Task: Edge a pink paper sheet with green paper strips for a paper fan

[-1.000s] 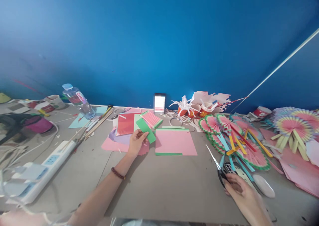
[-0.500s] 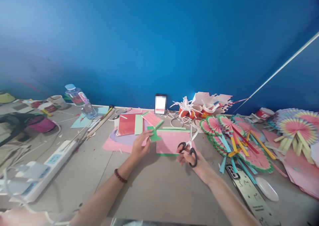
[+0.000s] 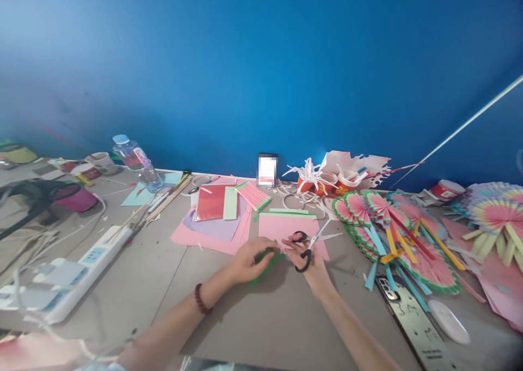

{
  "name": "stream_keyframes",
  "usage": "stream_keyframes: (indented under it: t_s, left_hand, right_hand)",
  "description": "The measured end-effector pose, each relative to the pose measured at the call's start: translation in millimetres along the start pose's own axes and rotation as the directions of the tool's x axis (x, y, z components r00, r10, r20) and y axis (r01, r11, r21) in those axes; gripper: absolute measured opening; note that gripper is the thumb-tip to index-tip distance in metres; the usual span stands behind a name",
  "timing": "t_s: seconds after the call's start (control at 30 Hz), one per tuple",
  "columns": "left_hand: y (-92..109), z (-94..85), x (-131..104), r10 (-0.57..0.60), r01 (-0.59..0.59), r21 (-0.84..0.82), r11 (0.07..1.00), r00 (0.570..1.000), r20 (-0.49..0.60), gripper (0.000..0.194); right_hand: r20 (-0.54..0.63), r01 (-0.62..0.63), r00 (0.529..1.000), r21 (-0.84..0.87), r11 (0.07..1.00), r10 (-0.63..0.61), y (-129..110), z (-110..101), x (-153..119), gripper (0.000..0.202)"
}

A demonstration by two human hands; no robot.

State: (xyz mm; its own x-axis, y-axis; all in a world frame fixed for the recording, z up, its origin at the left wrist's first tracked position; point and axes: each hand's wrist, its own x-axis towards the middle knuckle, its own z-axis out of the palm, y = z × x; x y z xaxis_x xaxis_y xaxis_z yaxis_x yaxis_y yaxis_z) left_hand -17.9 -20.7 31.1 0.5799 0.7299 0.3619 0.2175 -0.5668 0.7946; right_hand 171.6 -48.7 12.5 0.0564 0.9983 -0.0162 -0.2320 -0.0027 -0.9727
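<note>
One flat pink sheet (image 3: 281,227), left fingers (image 3: 261,244) curled round thin green paper (image 3: 262,276), right fingers (image 3: 292,255) gripping black-handled metal scissors (image 3: 313,240)

Scissors (image 3: 312,241): black handle loops, silver blades. Blades spread apart, tips angled up and to the right, above the right part of the pink sheet (image 3: 281,224); loops at the right hand (image 3: 309,262), which holds the tool. Green paper (image 3: 262,275): small piece, in the left hand (image 3: 254,259), largely hidden by its fingers; visible edge slants up toward the right hand's fingertips. Exact outline blurred, fold or curl unclear
</note>
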Motion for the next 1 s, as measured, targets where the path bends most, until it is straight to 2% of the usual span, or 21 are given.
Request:
stream_keyframes:
  t_s: [0.1, 0.27, 0.4, 0.57, 0.67, 0.77, 0.83, 0.93, 1.0]
  left_hand:
    - [9.2, 5.3, 1.5, -0.082, 0.102, -0.217, 0.971, 0.992, 0.099, 0.024]
    - [5.4, 3.6, 1.5, -0.130, 0.227, -0.454, 0.862, 0.963, 0.236, 0.021]
    - [2.0, -2.0, 0.8, -0.129, 0.303, -0.536, 0.788, 0.933, 0.337, 0.023]
    - [2.8, -7.0, 2.4, -0.126, 0.346, -0.596, 0.724, 0.917, 0.379, 0.034]
    - [1.7, -8.7, 3.4, -0.140, 0.351, -0.598, 0.720, 0.918, 0.371, 0.033]
    - [-0.1, -8.6, 4.1, -0.141, 0.347, -0.598, 0.723, 0.920, 0.365, 0.033]
    - [-1.3, -8.4, 4.5, -0.151, 0.348, -0.590, 0.728, 0.922, 0.357, 0.038]
    - [-5.2, -10.4, 4.7, -0.243, 0.380, -0.500, 0.778, 0.917, 0.317, 0.052]
    - [-11.0, -14.1, 4.7, -0.333, 0.406, -0.400, 0.822, 0.911, 0.243, 0.054]
  right_hand:
    - [0.041, -0.026, 0.999, -0.069, 0.997, 0.029, -1.9, -4.4, 2.8, 0.048]
    - [0.186, -0.047, 0.981, -0.067, 0.997, 0.058, -4.0, -10.0, 4.2, 0.046]
    - [0.365, -0.162, 0.911, -0.114, 0.980, 0.193, -13.1, -12.0, 1.6, 0.043]
    - [0.409, -0.211, 0.881, -0.113, 0.971, 0.239, -19.6, -12.4, 0.9, 0.046]
    - [0.432, -0.222, 0.866, -0.117, 0.968, 0.251, -15.8, -13.0, 1.3, 0.045]
    - [0.430, -0.233, 0.867, -0.095, 0.968, 0.251, -10.4, -13.7, 1.9, 0.046]
    - [0.397, -0.231, 0.885, -0.076, 0.970, 0.242, -8.5, -14.4, 3.0, 0.047]
    - [0.293, -0.206, 0.930, -0.082, 0.975, 0.221, -8.3, -16.7, 6.2, 0.047]
    - [0.209, -0.181, 0.957, -0.110, 0.977, 0.201, -8.0, -19.4, 9.5, 0.045]
